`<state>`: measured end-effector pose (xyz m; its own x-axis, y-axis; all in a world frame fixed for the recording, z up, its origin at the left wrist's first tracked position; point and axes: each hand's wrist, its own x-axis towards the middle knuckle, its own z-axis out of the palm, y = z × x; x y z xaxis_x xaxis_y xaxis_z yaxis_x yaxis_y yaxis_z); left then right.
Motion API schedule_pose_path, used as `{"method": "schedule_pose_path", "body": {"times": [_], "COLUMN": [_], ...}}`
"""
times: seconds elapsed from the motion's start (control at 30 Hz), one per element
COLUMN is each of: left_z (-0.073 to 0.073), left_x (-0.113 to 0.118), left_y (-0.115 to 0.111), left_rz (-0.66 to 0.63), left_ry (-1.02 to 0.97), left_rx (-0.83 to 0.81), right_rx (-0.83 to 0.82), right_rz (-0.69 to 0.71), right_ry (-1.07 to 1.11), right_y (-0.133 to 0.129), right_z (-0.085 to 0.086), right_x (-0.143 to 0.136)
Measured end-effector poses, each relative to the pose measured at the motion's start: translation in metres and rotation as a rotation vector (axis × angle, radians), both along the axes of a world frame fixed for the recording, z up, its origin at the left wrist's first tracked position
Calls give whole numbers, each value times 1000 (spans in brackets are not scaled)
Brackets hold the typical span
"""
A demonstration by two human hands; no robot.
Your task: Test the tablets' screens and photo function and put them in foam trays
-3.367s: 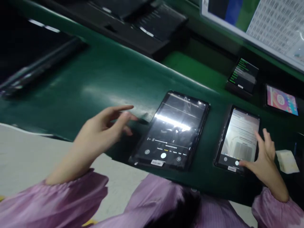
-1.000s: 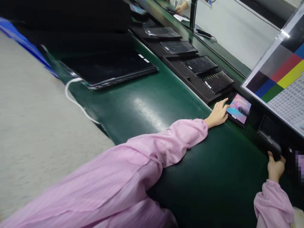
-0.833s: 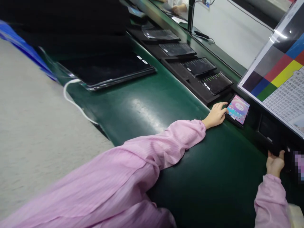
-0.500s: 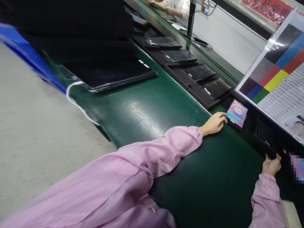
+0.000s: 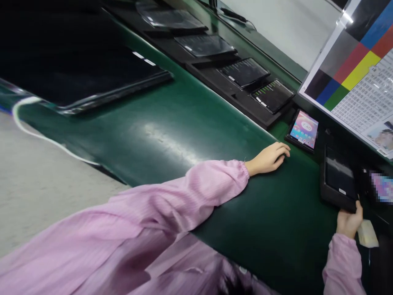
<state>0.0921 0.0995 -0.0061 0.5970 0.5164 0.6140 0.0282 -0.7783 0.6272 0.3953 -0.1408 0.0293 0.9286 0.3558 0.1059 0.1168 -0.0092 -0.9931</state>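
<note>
Just short of the lit tablet (image 5: 303, 129), whose home screen reads 7:40, the left hand (image 5: 268, 159) lies low over the green mat (image 5: 260, 221), fingers loosely curled, with nothing visible in its grasp. Right of the lit tablet and nearer the person, the right hand (image 5: 350, 217) grips the near end of a thick black block (image 5: 334, 200), thumb up at the corner, fingers mostly hidden. On that block lies a dark-screened tablet (image 5: 339, 170) with a small white label. Farther right of the lit tablet are a partly pixelated screen (image 5: 382, 187) and, nearer the person, a pale block (image 5: 367, 234). Behind the lit tablet leans a colour test chart (image 5: 353, 61). Left of it, a long black rack (image 5: 265, 122) carries two tablets showing text lines (image 5: 272, 95) and, farther off, two more tablets (image 5: 205, 44). Well to its left, a large black panel (image 5: 92, 73) bears two white labels; a white cord (image 5: 55, 142) curves beside the panel.
</note>
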Motion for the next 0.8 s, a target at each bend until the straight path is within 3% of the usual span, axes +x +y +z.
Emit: {"method": "schedule_pose_path", "body": {"times": [0.17,0.23,0.3,0.37,0.43,0.6,0.7,0.8], "left_z": [-6,-10,-14,-18,-21,-23,-22,-21], "left_x": [2,8,15,22,25,22,18,15], "left_y": [-14,-15,-16,-17,-21,-34,-37,-38], "left_rz": [-7,-38,-60,-73,-84,-107,-132,-132], "left_ry": [-126,-178,-233,-273,-288,-250,-200,-166], "left_rx": [-399,-585,-731,-822,-865,-876,-842,-820], "right_rx": [-176,-361,-478,-483,-455,-436,-418,-380], "right_rz": [87,244,417,481,438,405,371,388], "right_ry": [16,59,60,22,-6,31,76,83], "right_y": [-91,-118,-124,-108,-76,-1,9,-2], "right_z": [-10,-8,-1,8,13,5,-4,-18], "right_x": [-71,-89,-100,-103,-100,-89,-87,-75]}}
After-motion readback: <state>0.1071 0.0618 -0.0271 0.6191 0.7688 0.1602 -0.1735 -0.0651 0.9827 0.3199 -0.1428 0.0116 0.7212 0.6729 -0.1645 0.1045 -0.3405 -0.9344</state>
